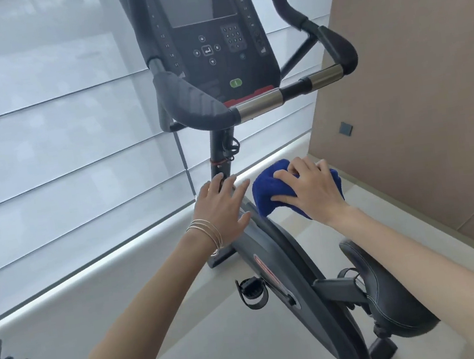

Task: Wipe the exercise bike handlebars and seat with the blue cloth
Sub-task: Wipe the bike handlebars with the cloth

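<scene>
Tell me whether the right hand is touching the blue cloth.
Touching. The head view shows the right hand pressed on top of the bunched blue cloth, fingers curled into its folds, with no gap between them.

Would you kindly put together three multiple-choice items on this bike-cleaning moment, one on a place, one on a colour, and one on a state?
1. Where is the crumpled blue terry cloth?
A. Draped over the seat
B. In the right hand, in front of the bike's dark frame
C. On the floor

2. What colour is the small oval button at the foot of the black console?
A. Green
B. Yellow
C. White

3. How is the left hand?
A. Closed on the grey padded handlebar
B. Gripping the cloth
C. Open with fingers spread, holding nothing

Answers: 1 B, the right hand bunches the cloth well forward of the black padded seat. 2 A, it shows green above the red strip. 3 C, the fingers are splayed below the grey padded handlebar.
</scene>
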The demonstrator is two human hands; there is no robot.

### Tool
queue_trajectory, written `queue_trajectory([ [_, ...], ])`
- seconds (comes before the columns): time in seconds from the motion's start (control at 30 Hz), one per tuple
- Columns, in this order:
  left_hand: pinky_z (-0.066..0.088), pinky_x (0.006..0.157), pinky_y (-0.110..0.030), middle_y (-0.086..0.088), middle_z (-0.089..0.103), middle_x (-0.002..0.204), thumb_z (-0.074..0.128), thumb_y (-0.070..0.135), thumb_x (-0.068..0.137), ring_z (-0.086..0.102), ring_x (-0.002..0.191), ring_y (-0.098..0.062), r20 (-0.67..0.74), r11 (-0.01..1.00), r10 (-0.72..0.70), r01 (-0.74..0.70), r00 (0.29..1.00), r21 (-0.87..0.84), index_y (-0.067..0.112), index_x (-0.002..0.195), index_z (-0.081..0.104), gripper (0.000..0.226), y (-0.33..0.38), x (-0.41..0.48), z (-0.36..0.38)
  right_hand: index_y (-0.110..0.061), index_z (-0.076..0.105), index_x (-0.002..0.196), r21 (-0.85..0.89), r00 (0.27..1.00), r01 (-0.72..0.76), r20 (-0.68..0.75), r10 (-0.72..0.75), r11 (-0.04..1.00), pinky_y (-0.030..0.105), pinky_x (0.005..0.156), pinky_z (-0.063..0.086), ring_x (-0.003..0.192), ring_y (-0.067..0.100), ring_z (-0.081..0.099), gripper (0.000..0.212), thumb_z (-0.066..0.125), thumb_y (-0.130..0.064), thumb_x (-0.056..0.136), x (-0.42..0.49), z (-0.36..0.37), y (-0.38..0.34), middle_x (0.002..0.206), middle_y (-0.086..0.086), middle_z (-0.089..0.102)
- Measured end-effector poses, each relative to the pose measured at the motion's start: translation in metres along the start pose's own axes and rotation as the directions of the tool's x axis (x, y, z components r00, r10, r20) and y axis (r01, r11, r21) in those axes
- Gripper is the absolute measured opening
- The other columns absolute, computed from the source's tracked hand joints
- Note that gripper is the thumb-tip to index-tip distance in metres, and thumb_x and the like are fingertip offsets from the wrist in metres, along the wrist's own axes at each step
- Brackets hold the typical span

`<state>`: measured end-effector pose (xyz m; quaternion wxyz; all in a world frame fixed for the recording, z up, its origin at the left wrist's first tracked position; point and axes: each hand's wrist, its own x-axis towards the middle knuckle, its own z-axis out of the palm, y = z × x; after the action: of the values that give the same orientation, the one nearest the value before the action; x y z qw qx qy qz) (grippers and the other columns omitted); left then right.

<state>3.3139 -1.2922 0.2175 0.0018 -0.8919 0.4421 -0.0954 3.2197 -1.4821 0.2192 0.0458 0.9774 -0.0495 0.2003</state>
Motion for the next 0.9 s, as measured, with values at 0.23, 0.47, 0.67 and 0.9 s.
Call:
queue_trajectory([
  [0.23, 0.025, 0.112, -0.046, -0.008, 0.036, 0.148, 0.045, 0.049, 0.089, 0.026, 0.138, -0.033, -0.227, 0.999, -0.018, 0.029, 0.974, 0.046, 0.022, 0.143, 0.029, 0.063, -0.004, 0.052, -0.046, -0.010, 0.065, 0.099, -0.018, 0.975, 0.100, -0.199, -0.101, 0.995, 0.044, 0.069, 0.050, 0.079, 0.035, 0.059, 0.034, 0.073, -0.035, 0.077, 0.055, -0.009, 0.035, 0.090, 0.017, 0.063],
  [0.47, 0.022, 0.113, -0.043, -0.005, 0.032, 0.150, 0.041, 0.049, 0.089, 0.022, 0.140, -0.031, -0.246, 0.985, -0.120, 0.147, 0.962, 0.095, 0.022, 0.143, 0.027, 0.062, -0.017, 0.093, -0.058, -0.013, 0.061, 0.105, -0.064, 0.920, 0.202, -0.331, -0.212, 0.977, 0.044, 0.068, 0.048, 0.081, 0.034, 0.061, 0.039, 0.077, -0.033, 0.074, 0.108, -0.016, 0.064, 0.093, 0.016, 0.064],
  [0.67, 0.013, 0.116, -0.045, -0.004, 0.029, 0.150, 0.045, 0.047, 0.087, 0.017, 0.142, -0.027, -0.232, 0.968, -0.219, 0.241, 0.948, 0.069, 0.019, 0.145, 0.023, 0.068, -0.032, 0.104, -0.056, -0.010, 0.061, 0.117, -0.073, 0.892, 0.257, -0.364, -0.266, 0.964, 0.042, 0.073, 0.047, 0.087, 0.033, 0.063, 0.050, 0.071, -0.038, 0.077, 0.150, -0.021, 0.062, 0.101, 0.012, 0.066],
  [0.9, 0.012, 0.115, -0.046, -0.001, 0.034, 0.149, 0.048, 0.042, 0.087, 0.019, 0.142, -0.023, -0.241, 0.978, -0.185, 0.203, 0.953, 0.053, 0.017, 0.141, 0.033, 0.062, -0.046, 0.117, -0.055, -0.012, 0.065, 0.115, 0.050, 0.867, 0.413, -0.326, -0.376, 0.909, 0.047, 0.078, 0.049, 0.105, 0.035, 0.060, 0.039, 0.073, -0.024, 0.078, 0.174, -0.011, 0.060, 0.119, 0.011, 0.065],
])
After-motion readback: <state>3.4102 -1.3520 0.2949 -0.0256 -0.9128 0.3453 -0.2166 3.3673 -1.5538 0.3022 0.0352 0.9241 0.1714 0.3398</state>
